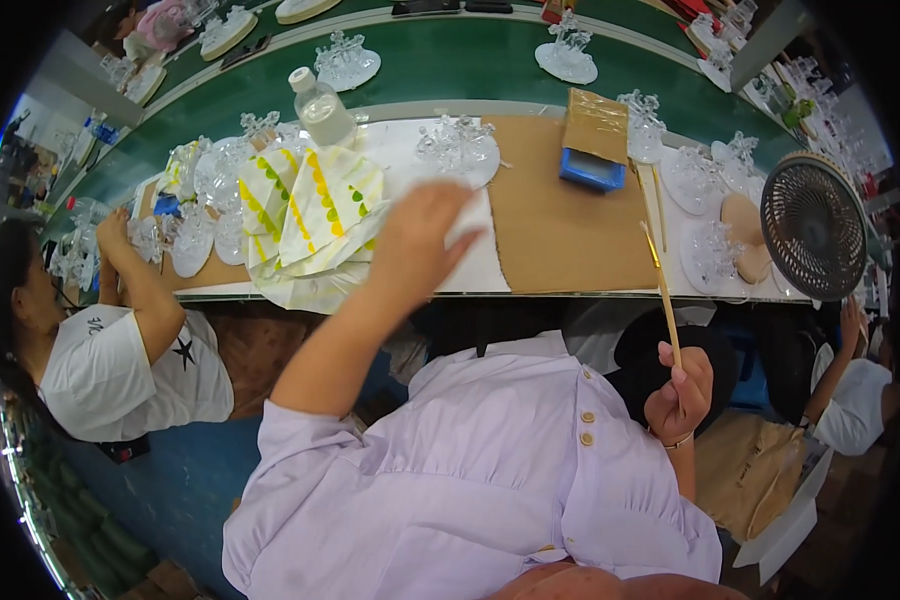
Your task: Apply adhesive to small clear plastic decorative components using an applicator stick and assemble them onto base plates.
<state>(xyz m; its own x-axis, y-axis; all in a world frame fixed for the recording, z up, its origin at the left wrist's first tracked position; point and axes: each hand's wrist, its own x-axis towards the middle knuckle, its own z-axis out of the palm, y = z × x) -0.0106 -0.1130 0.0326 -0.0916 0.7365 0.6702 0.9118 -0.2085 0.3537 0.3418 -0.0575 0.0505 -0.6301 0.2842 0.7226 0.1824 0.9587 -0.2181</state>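
Observation:
My left hand (420,235) is over the table in front of a clear figurine on a round white base (458,150). Thumb and fingers stand apart, slightly blurred, with nothing visible between them. Low at the right, beyond the table's near edge, my right hand (680,395) pinches the handle of a slim wooden paintbrush (667,300). Its bristles point up and away from me. Left of my left hand lies a crumpled white cloth (315,215) with yellow and green patterns. A brown cardboard sheet (545,220) lies flat to the right of that hand.
A capped clear bottle (322,112) stands behind the cloth. On the cardboard's far edge is a brown-and-blue box (593,150). A black fan (813,226) stands at right, near more clear figurines (710,255). Beyond runs a green conveyor belt (450,62). A co-worker (110,340) sits at left.

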